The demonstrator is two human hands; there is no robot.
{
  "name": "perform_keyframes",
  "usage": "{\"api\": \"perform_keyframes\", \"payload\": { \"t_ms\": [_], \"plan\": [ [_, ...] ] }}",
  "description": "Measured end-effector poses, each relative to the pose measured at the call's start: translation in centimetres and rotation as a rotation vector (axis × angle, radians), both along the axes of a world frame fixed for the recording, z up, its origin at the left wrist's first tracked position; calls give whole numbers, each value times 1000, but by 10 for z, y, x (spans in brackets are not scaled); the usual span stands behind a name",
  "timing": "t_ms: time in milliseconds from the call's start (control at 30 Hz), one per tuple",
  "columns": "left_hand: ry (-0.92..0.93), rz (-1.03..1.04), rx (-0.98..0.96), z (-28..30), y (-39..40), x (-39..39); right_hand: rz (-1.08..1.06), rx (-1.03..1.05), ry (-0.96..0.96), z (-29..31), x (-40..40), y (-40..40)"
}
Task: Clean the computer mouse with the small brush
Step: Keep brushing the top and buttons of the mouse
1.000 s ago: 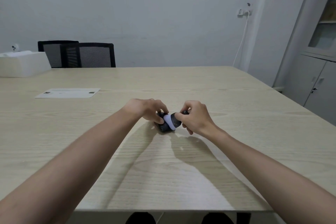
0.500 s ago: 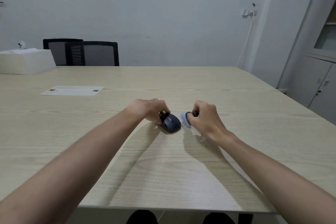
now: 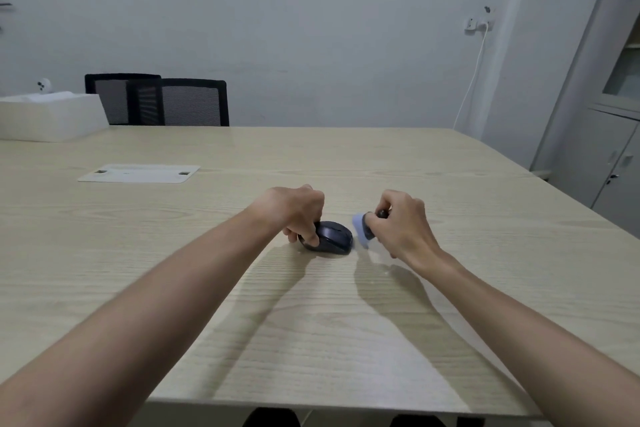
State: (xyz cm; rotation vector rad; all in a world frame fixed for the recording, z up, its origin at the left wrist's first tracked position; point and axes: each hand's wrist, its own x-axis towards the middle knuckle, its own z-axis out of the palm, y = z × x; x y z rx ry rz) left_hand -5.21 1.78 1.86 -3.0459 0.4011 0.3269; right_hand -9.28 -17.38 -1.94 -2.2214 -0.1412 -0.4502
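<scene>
box: a white open box (image 3: 52,116) stands at the far left of the bench (image 3: 311,340); something white lies inside it, what it is i cannot tell.
cabinet: a grey cabinet (image 3: 609,135) with a glass door stands at the right wall; its content is not clear.
mouse: the dark computer mouse (image 3: 334,237) lies flat on the bench, in the middle, between the two hands. its long axis goes from left to right and a little toward the person; which end is the front i cannot tell.
left hand: the left hand (image 3: 298,210) holds the mouse at its left end, fingers closed on its sides.
right hand: the right hand (image 3: 398,224) is clenched around the small brush (image 3: 362,230), just beside the mouse at the right, not touching it.
brush: the pale blue head points left, toward the mouse; the dark handle is mostly hidden in the hand.
other: a flat white plate (image 3: 138,173) lies on the bench far left; two black chairs (image 3: 159,100) stand behind.
</scene>
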Motion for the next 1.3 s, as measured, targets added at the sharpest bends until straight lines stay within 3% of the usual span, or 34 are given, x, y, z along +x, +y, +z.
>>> {"api": "perform_keyframes", "payload": {
  "t_ms": [133, 667, 900, 1067, 1167, 1300],
  "plan": [
    [4, 26, 27, 3, -5, 1, 95, 121, 89, 4, -12, 16],
    [8, 66, 22, 1, -5, -1, 26, 50, 168, 13, 8, 7],
    [-88, 57, 56, 4, -11, -3, 75, 151, 219, 18, 1, 17],
    [-39, 112, 0, 6, -15, -8, 28, 35, 189, 17, 10, 5],
    [-29, 125, -26, 10, -20, -6, 55, 99, 153, 24, 7, 11],
    [41, 161, -54, 9, -19, -3, 80, 179, 241, 19, 5, 18]
  ]
}}
